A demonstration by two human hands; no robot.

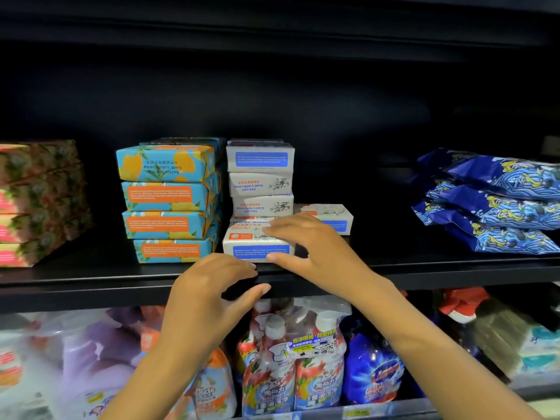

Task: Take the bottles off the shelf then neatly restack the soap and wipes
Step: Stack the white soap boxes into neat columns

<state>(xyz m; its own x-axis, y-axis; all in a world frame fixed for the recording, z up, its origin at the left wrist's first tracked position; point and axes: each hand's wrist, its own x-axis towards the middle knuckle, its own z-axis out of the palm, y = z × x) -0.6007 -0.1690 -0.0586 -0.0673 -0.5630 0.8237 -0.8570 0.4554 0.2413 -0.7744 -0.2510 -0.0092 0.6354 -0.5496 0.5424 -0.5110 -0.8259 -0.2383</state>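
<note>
My right hand [312, 247] is spread wide over the front white soap box [257, 245]. The fingers lie flat across its top and the thumb presses against the lower edge of its front face, so I hold the box between them. The box sits on the black shelf [91, 277] close to the front lip, at the foot of the white soap stack [260, 177] and jutting forward of it. Whether it bears any of that stack, I cannot tell. My left hand [212, 286] hovers just in front of the shelf lip, lower and to the left, with fingers loosely curved and thumb held apart. It grasps nothing and touches no box. Just left of the white boxes stands the blue and orange soap stack [169, 201], four high with its edges slightly out of line. A lone white soap box [330, 215] lies flat behind my right hand's knuckles, beside the white stack. Well off to the right, the blue wipes packs [500, 207] lie piled and slumping. At the far left is a pile of floral packs [36, 204]. Detergent bottles [291, 359] fill the shelf below.
</note>
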